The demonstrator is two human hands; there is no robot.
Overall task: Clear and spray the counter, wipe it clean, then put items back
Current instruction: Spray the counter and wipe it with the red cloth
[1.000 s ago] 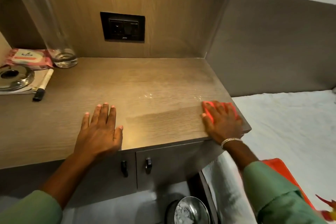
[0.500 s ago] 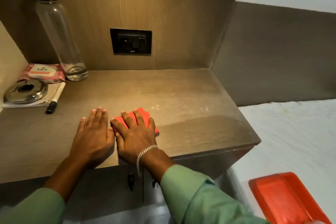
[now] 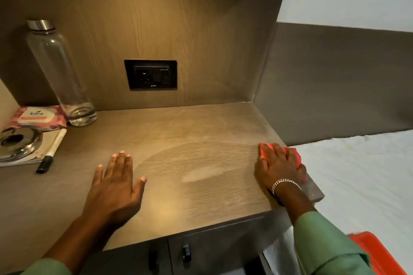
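Note:
The wooden counter (image 3: 178, 131) fills the middle of the head view, with a darker damp arc across its front half. My right hand (image 3: 278, 168) presses flat on a red cloth (image 3: 293, 155) at the counter's right edge. My left hand (image 3: 116, 182) lies flat on the counter near the front, fingers spread, holding nothing. At the far left stand a clear glass bottle (image 3: 60, 73), a pink wipes pack (image 3: 36, 117), a steel lid (image 3: 16, 144) on a notebook (image 3: 48, 144) and a black-capped marker (image 3: 51, 152).
A black socket panel (image 3: 150, 77) sits in the wood back wall. A white bed (image 3: 362, 176) lies right of the counter, with a red tray (image 3: 377, 252) at the lower right. Cabinet doors with dark handles (image 3: 186, 253) are below the counter edge.
My right hand swept the red cloth from the right edge to beside my left hand, then back to the right edge, leaving a damp arc. My left hand stayed put.

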